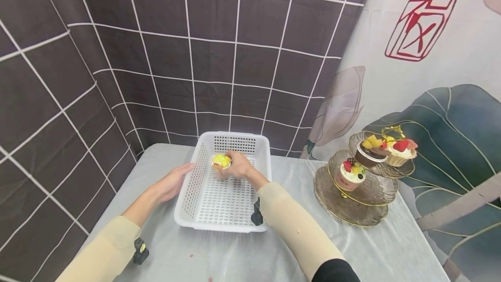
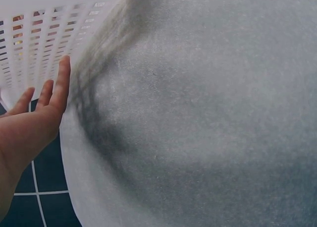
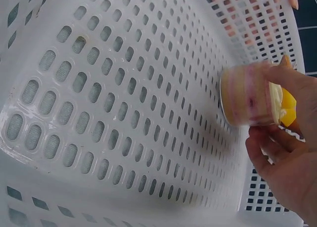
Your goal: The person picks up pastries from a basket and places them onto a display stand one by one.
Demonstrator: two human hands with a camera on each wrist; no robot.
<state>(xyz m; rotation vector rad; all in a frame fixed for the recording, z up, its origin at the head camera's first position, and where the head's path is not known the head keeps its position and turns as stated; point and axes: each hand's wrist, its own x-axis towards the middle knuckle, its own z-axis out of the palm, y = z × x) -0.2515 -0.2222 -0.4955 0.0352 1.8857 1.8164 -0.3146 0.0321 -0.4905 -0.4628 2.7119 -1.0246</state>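
Observation:
My right hand reaches into a white plastic basket and grips a dessert cup by its side. Pink and cream layers show through the cup's wall, and yellow fruit pieces top it. In the right wrist view the cup's base is at or very near the perforated basket floor; whether it touches I cannot tell. My left hand is at the basket's left side with fingers extended. The left wrist view shows those fingers straight, against or close to the outer wall.
On the right stands a tiered glass stand with gold rims. It bears a layered fruit cup, a chocolate cup and a strawberry-topped cupcake. A pale cloth covers the table; a dark tiled-pattern curtain hangs behind.

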